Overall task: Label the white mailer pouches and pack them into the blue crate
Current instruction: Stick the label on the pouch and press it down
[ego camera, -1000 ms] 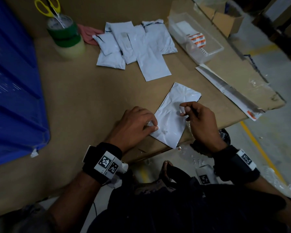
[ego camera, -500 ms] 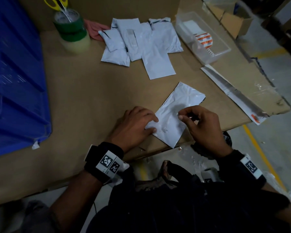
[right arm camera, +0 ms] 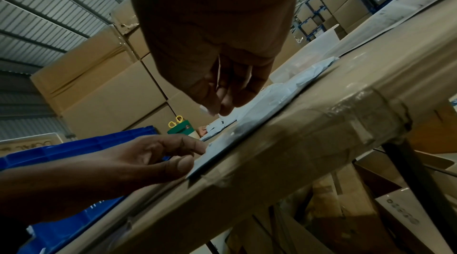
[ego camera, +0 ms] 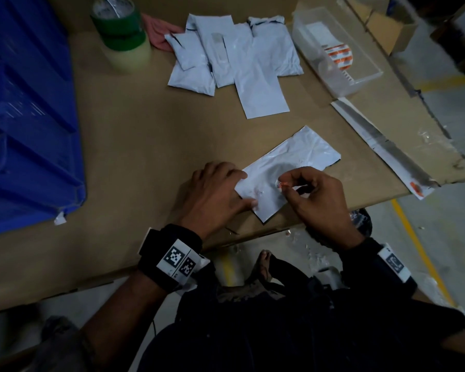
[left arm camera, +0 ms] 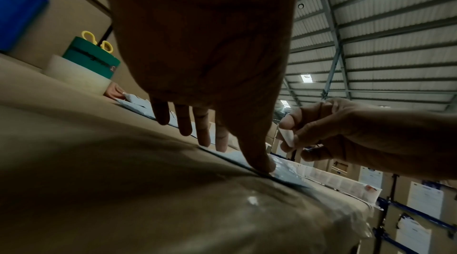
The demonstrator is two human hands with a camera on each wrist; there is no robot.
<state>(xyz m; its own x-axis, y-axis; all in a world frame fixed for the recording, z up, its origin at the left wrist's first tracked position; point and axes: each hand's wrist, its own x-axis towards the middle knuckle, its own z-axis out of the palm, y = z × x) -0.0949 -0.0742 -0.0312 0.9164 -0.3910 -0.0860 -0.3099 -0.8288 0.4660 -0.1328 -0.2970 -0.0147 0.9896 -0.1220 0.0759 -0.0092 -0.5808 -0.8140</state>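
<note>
While the cardboard-covered table [ego camera: 134,146] takes up most of my head view, I can see its near edge wrapped in glossy clear tape, and the wrist views show stacked brown cartons and a ribbed metal roof with skylights behind it. To my left stands the blue crate [ego camera: 24,116], hard ribbed plastic. At the far side sit stacked tape rolls [ego camera: 121,36] — green over pale — next to a pink cloth [ego camera: 159,33], a loose pile of white mailer pouches [ego camera: 234,55] and a clear plastic tray [ego camera: 338,55] of orange-striped labels.

One crinkled white pouch [ego camera: 298,159], thin and shiny, lies flat and slantwise at the table's near edge. My left hand [ego camera: 215,194] presses its lower left end with straight, spread fingers [left arm camera: 257,158], thumb tip on the film. My right hand [ego camera: 314,200] hovers over the pouch's middle, thumb and forefinger pinching a small white label [left arm camera: 288,137] — a bit of orange shows at its edge — with the other fingers loosely curled. Whether the label touches the pouch, I cannot tell.
</note>
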